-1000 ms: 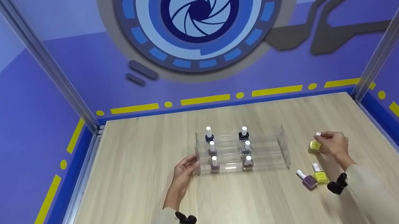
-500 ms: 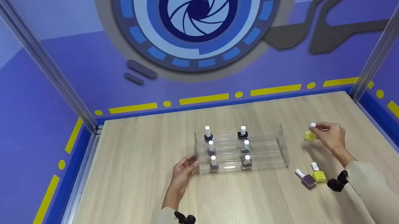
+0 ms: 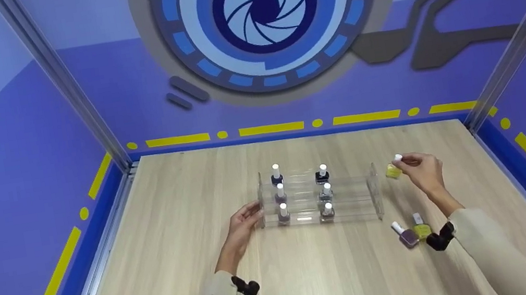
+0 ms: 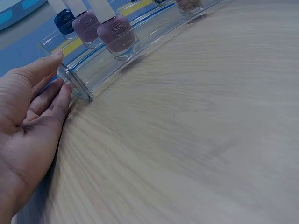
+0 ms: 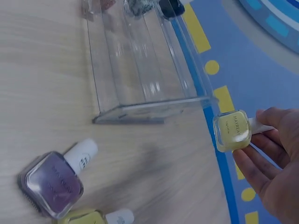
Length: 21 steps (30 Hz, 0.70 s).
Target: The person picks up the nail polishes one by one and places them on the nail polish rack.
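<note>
The right hand (image 3: pixel 424 172) pinches a yellow bottle (image 3: pixel 393 170) by its white cap, between thumb and fingers. The bottle is raised above the table (image 3: pixel 315 276), slightly tilted, near the right end of the clear rack (image 3: pixel 375 193) but not touching it. The left hand (image 3: pixel 241 229) is at the rack's other end, fingers loosely bent, thumb and fingertips against the end panel.

Six white-capped bottles stand on the rack in two columns, one on each step: dark blue (image 3: pixel 276 179) behind two mauve ones on the left, black (image 3: pixel 322 176) behind a speckled grey and a brownish one further right. In front of the right hand, a purple bottle (image 3: pixel 408 238) and a second yellow one (image 3: pixel 422 231) lie side by side. Behind the table rises a blue patterned wall (image 3: pixel 128 95).
</note>
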Tool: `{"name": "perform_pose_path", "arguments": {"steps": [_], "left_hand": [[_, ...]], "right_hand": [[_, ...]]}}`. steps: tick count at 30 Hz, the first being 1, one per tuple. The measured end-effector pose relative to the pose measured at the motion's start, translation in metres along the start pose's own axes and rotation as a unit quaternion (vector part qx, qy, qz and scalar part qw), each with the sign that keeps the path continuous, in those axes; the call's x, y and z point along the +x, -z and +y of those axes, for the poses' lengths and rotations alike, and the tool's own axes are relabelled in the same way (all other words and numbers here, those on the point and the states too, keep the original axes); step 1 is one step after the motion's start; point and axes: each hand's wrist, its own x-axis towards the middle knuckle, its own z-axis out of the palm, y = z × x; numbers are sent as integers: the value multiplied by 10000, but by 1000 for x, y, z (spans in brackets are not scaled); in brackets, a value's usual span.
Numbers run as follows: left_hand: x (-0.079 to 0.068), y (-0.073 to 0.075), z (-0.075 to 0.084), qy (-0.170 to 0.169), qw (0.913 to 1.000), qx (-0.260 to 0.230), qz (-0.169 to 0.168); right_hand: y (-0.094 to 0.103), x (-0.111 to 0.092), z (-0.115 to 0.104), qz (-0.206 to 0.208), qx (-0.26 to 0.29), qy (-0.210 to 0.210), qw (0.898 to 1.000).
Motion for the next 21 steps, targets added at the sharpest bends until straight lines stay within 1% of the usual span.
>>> {"name": "perform_pose_path", "arguments": {"steps": [5, 10, 15, 19, 21], "left_hand": [[0, 1, 1, -1, 10000, -22, 24], [-1, 1, 1, 50, 10000, 58, 50], [0, 2, 1, 97, 9999, 107, 82], [0, 1, 1, 82, 9999, 129, 66], [-1, 0, 1, 131, 9998, 135, 83]], "right_hand": [[-7, 4, -12, 15, 86, 355, 9993], [-13, 7, -18, -32, 144, 518, 9985], [-20, 8, -23, -145, 268, 595, 9978], [-27, 7, -26, -250, 318, 500, 9979], [-30, 7, -26, -272, 337, 455, 9980]]}}
